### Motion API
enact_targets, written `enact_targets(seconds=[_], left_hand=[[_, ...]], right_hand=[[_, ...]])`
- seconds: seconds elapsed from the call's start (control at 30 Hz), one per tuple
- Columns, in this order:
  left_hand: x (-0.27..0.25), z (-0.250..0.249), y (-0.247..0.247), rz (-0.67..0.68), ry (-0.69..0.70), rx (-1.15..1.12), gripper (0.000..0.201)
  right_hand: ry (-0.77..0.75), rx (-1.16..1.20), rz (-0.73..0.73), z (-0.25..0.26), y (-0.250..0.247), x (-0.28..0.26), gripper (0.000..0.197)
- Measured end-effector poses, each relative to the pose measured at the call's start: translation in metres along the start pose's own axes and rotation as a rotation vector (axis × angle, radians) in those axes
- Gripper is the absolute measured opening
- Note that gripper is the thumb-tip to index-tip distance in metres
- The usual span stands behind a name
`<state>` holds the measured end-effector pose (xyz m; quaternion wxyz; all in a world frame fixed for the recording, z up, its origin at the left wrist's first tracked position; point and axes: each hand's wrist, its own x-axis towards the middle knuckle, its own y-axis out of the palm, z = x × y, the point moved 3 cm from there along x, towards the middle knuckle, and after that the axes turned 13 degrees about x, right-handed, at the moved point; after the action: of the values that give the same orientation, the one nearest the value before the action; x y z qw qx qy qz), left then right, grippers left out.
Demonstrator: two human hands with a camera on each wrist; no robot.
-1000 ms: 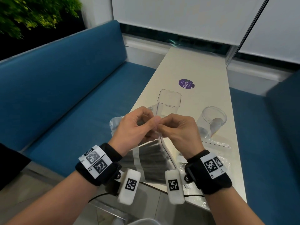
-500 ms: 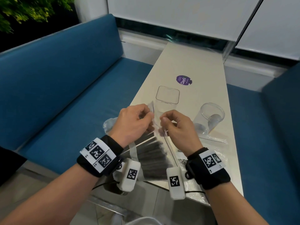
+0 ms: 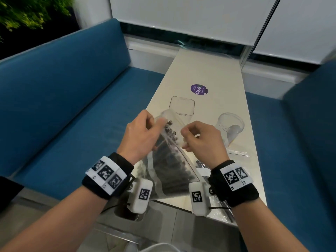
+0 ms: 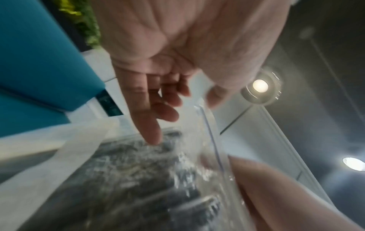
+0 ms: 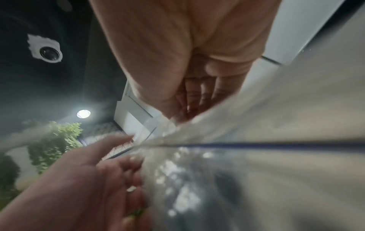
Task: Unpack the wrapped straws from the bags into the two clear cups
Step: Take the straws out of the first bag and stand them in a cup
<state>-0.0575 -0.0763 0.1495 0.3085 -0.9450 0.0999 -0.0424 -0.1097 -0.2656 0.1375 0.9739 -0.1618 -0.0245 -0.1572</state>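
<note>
A clear zip bag [image 3: 174,171] packed with dark wrapped straws [image 3: 179,168] hangs between my hands above the table's near end. My left hand [image 3: 141,135] pinches one side of its mouth, my right hand [image 3: 197,137] pinches the other, and the mouth gapes so the straw ends [image 3: 171,130] show. In the left wrist view the bag [image 4: 138,179] fills the lower frame, blurred. The right wrist view shows the bag wall [image 5: 247,156] close up. A square clear cup [image 3: 181,106] stands behind my hands. A round clear cup [image 3: 230,128] stands to the right.
The narrow white table [image 3: 214,73] runs away from me between two blue benches [image 3: 63,99]. A purple sticker [image 3: 199,89] lies past the square cup. Another clear bag [image 3: 214,179] lies under my right wrist, and a thin clear wrapper [image 3: 237,152] lies by the round cup.
My hands have moved apart and pulled the bag's mouth open. The bag has risen and the straw ends now show at the opening.
</note>
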Motion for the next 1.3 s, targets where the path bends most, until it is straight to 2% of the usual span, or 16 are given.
enact_targets(seconds=[0.07,0.17,0.27,0.33,0.4,0.5,0.57,0.63,0.7,0.77,0.87,0.97,1.07,1.13,1.2,1.3], left_hand=[[-0.011,0.001,0.014,0.1,-0.026,0.113,0.051],[-0.018,0.006,0.032,0.231,-0.048,-0.173,0.026],[-0.014,0.008,0.03,0.199,-0.102,-0.41,0.025],[-0.012,0.005,0.029,0.212,-0.061,-0.398,0.026],[-0.013,0.003,0.028,0.259,-0.037,-0.375,0.023],[-0.012,0.006,0.018,0.24,-0.02,-0.39,0.02],[-0.008,0.012,0.005,0.125,-0.058,-0.422,0.017],[-0.007,0.016,-0.001,0.034,-0.158,-0.481,0.021],[-0.013,0.012,0.005,0.085,-0.244,-0.484,0.04],[-0.021,0.004,0.019,0.21,-0.256,-0.421,0.055],[-0.026,-0.001,0.033,0.253,-0.211,-0.407,0.047],[-0.024,0.001,0.032,0.275,-0.249,-0.475,0.037],[-0.026,-0.001,0.028,0.303,-0.283,-0.462,0.041],[-0.026,-0.001,0.027,0.288,-0.263,-0.408,0.041],[-0.025,0.002,0.023,0.272,-0.228,-0.378,0.033],[-0.022,0.012,0.006,0.187,-0.205,-0.381,0.035]], right_hand=[[-0.029,0.017,0.002,0.008,0.009,0.0,0.012],[-0.011,0.134,-0.003,0.006,0.014,-0.004,0.009],[0.068,0.015,0.087,-0.004,0.009,-0.017,0.034],[0.069,-0.072,0.196,-0.002,0.011,-0.023,0.026],[0.062,0.003,0.228,-0.002,0.008,-0.022,0.015],[0.117,0.13,0.076,-0.011,-0.009,-0.014,0.01],[0.167,0.15,-0.054,-0.018,-0.021,-0.011,0.009],[0.159,0.166,-0.082,-0.019,-0.023,-0.012,0.009],[0.112,0.202,-0.039,-0.01,-0.013,-0.013,0.008],[0.031,0.175,0.011,-0.001,0.001,-0.014,0.004],[-0.02,0.142,0.066,0.002,0.015,-0.017,0.007],[-0.001,0.128,0.13,0.001,0.018,-0.022,0.023],[-0.038,0.133,0.157,0.006,0.02,-0.026,0.023],[-0.035,0.142,0.11,0.005,0.019,-0.025,0.021],[-0.02,0.147,-0.01,0.001,0.011,-0.019,0.022],[-0.002,0.144,-0.194,-0.005,-0.014,-0.01,0.024]])
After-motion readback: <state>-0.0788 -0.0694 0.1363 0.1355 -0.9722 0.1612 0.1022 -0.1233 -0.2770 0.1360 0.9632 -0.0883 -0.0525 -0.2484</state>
